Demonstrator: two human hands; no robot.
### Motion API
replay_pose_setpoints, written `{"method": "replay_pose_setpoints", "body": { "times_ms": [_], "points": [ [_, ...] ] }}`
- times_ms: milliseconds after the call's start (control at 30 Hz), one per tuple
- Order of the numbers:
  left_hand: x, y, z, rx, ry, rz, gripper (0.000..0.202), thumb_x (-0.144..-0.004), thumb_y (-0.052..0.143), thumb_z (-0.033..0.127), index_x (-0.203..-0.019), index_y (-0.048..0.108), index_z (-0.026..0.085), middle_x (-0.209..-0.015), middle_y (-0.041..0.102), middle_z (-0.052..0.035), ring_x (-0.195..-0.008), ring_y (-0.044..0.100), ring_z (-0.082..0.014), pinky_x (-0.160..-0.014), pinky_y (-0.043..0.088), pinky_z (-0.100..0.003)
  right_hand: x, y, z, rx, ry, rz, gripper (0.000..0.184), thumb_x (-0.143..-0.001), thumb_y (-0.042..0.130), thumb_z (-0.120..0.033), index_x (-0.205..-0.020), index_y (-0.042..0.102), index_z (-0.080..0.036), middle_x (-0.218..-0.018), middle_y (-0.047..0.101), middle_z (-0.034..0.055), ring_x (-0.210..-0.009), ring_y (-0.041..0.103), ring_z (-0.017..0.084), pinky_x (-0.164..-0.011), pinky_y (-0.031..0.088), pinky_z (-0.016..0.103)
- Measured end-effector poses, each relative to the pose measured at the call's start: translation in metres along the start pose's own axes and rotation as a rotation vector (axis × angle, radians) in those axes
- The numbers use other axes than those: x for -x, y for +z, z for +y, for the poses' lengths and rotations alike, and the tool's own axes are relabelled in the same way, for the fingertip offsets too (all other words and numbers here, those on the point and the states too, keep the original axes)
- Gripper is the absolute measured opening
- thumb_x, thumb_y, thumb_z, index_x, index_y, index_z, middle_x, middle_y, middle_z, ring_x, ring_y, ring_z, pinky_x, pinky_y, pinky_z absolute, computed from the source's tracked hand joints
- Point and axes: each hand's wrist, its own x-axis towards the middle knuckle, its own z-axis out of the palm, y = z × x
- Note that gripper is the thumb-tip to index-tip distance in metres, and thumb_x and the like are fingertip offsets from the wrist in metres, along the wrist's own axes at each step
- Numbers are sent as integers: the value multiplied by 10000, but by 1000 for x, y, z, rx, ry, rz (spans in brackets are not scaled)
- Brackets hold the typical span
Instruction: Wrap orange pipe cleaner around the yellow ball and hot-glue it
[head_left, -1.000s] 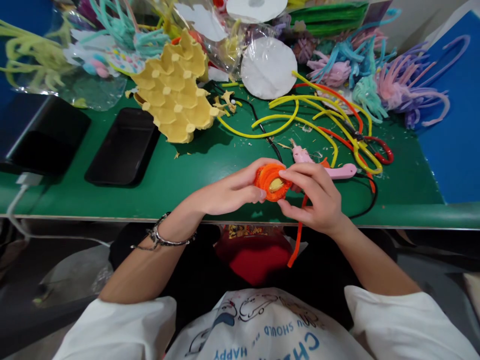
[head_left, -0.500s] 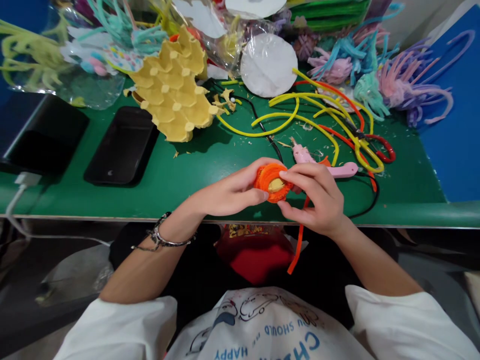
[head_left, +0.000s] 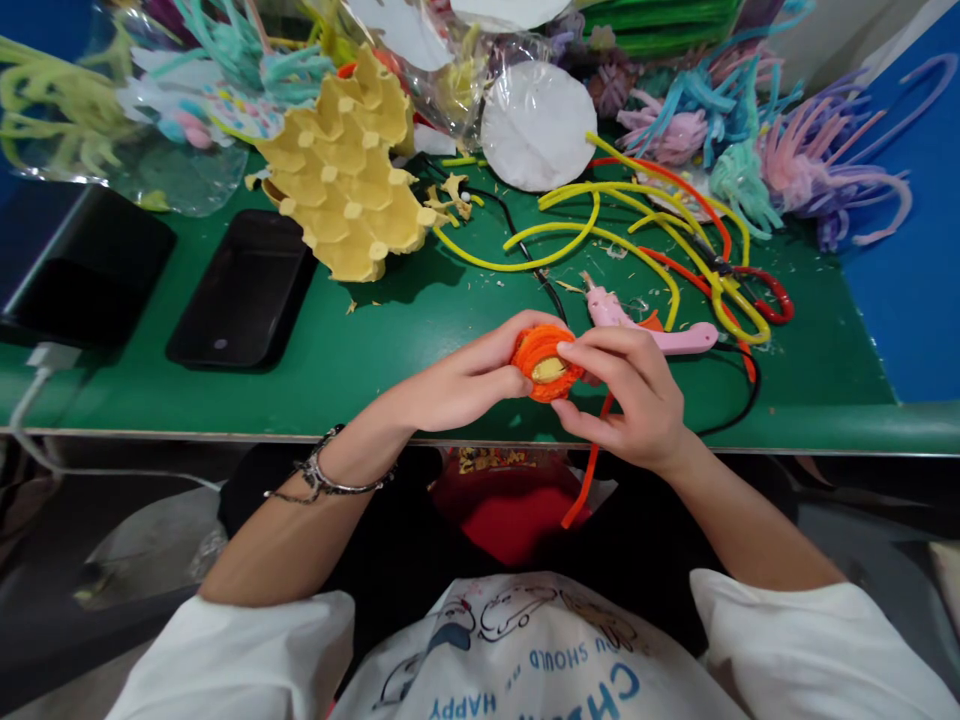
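Note:
Between my two hands, over the table's front edge, is a small round cup shape wound with orange pipe cleaner, a yellow patch showing in its middle. My left hand grips its left side, thumb in front and fingers behind. The fingertips of my right hand pinch its right side. An orange pipe cleaner end hangs down below my right hand. Just behind that hand lies a pink glue gun, partly hidden by my fingers.
Yellow pipe cleaners and red-handled pliers lie beyond my hands. A yellow egg carton piece, a black phone and a black box with a white cable are to the left. Pastel pipe cleaner bundles stand at the back right.
The hanging orange end has swung left and slightly up. The orange-wound piece has tilted a little in my fingers; both hands keep nearly the same place.

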Motion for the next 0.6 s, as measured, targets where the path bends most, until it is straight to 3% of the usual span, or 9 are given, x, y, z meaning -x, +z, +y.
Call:
{"method": "replay_pose_setpoints", "body": {
  "times_ms": [200,467,600],
  "points": [
    [1,0,0,101,-95,-43,364,-778,510,307,-1125,490,197,-879,526,5,-727,470,-121,-663,450,-239,0,-1,-2,11,2,11,499,-857,647,-204,-1339,520,-232,-1061,639,85,-976,641,222,-828,598,394],
    [0,0,-3,0,24,-4,339,-774,474,221,-1111,500,190,-1016,572,-24,-913,514,-150,-836,450,-256,1,0,-2,29,-37,20,540,-862,644,-204,-1381,494,-228,-1073,635,89,-994,635,228,-844,595,397],
    [-3,1,-5,5,30,28,353,-742,456,207,-1091,510,190,-1011,583,-21,-897,525,-150,-806,447,-256,2,3,0,41,-50,13,570,-855,655,-192,-1397,480,-217,-1071,634,97,-1001,634,230,-846,592,391]
  ]
}}
